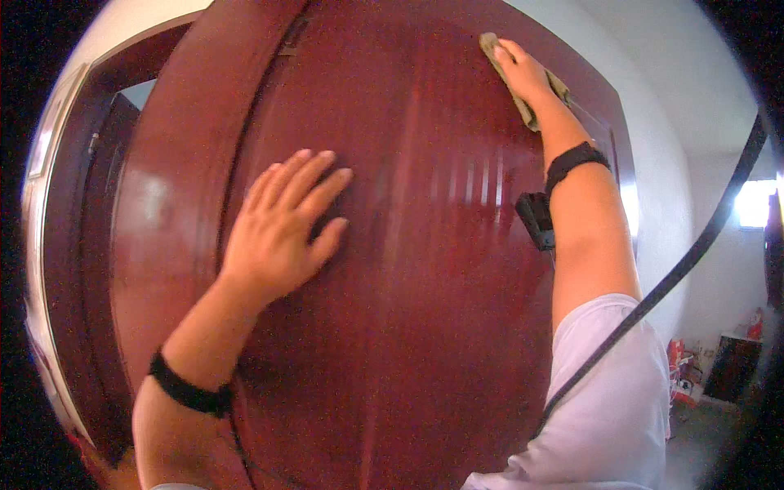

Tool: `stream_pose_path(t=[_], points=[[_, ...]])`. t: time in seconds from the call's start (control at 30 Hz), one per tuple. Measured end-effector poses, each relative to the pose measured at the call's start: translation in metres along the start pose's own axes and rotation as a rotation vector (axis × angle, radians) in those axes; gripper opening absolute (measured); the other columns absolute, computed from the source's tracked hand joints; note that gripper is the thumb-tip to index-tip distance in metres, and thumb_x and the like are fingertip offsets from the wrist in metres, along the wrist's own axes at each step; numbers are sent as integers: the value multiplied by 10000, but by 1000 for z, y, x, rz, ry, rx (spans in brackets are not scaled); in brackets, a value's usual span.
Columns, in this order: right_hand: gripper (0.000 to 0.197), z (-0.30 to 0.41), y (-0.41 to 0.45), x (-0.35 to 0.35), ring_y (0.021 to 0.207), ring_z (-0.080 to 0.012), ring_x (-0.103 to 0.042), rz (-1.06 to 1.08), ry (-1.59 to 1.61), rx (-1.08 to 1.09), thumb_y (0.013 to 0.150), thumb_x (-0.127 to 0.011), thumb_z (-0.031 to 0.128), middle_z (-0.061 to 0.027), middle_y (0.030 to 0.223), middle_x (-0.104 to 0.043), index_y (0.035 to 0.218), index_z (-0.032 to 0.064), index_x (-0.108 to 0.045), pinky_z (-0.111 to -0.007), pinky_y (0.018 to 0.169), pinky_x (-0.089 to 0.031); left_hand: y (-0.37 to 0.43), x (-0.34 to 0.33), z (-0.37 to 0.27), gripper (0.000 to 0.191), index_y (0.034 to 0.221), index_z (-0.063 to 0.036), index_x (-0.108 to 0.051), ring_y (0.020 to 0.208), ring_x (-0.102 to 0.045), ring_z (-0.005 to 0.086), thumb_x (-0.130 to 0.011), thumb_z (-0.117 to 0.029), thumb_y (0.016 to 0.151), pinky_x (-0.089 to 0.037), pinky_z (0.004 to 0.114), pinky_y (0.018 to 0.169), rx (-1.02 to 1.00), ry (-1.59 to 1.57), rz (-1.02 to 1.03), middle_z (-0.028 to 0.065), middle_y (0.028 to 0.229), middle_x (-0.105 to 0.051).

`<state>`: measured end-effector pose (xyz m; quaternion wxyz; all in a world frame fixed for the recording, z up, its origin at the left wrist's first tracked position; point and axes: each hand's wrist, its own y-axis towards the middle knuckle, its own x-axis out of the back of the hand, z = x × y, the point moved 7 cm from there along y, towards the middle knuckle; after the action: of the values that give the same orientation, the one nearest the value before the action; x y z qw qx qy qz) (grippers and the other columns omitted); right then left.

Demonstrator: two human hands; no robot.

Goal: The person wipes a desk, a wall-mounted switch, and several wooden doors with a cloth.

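A glossy dark red wooden door point(392, 294) fills the middle of the head view. At the upper right, my right hand point(520, 68) presses a folded olive-brown cloth point(528, 115) against the door near its top right part. My left hand point(285, 223) is at the left of the door with its fingers spread and nothing in it; whether its palm touches the surface cannot be told. Below my right hand, a black door handle or lock point(536, 222) is partly covered by my right forearm. Each forearm wears a black band.
A door frame point(162, 202) curves along the left, with another dark doorway point(67, 245) beyond it. White wall point(664, 184) lies to the right. A black strap or cable point(680, 266) crosses the right side. A dark box-like object point(733, 367) and red items stand on the floor at lower right.
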<state>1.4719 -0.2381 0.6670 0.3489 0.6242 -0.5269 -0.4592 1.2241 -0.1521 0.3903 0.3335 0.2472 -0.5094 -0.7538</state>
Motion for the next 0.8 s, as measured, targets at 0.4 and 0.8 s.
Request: stream_pose_path(t=[0.4,0.8], points=[[425,-245,-88,107,1027,-365,-453,45,-131,-364,840,-338,401,-192,1113,-483,1175,148,-399,-419,863,-351,8,-9,-17,446,1188,-111,-415,1198,-277,266,-488,-118,748,-218,378,990,58,146,89,67,1276,-339],[406,-153,-56,78,1057,-313,-450,19,29,-24,832,-352,412,-139,1136,-485,1143,180,-472,-395,896,-339,-35,29,22,481,1190,-87,-415,1205,-279,263,-437,-29,713,-196,369,1004,117,189,67,89,1279,-343]])
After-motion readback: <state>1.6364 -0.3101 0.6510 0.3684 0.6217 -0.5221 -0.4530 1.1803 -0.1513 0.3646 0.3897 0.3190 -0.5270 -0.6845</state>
